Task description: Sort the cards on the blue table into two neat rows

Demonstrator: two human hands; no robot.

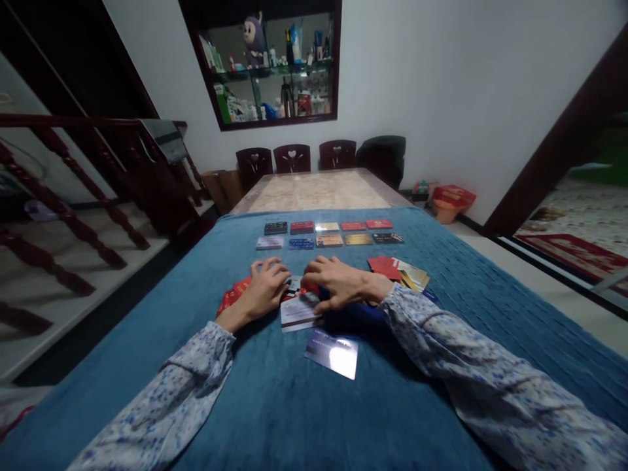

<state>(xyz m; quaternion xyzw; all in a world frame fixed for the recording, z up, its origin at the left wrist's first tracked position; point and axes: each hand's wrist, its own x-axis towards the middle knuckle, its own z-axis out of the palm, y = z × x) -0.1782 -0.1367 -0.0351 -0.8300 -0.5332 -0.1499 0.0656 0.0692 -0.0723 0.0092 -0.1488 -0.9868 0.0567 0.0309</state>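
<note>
The white card (297, 318) lies on the cloth (265, 405) between the hands, its right edge at the right thumb. The left hand (266, 286) has its fingers spread and curved over the heap's red cards (227, 302); no grip is evident. The right hand (336, 280) bends over the heap, fingertips partly hidden; whether it pinches anything cannot be told. Cards overlap here, so two could probably lift as one. The purple card (332, 353) lies apart, nearer the person; glare on it could cause a misreading. The side pile (385, 267) sits loose beside the right sleeve (426, 327), which could drag it if the arm swings outward. Beyond, two rows of cards (328, 241) could shift should the cloth be pulled.
</note>
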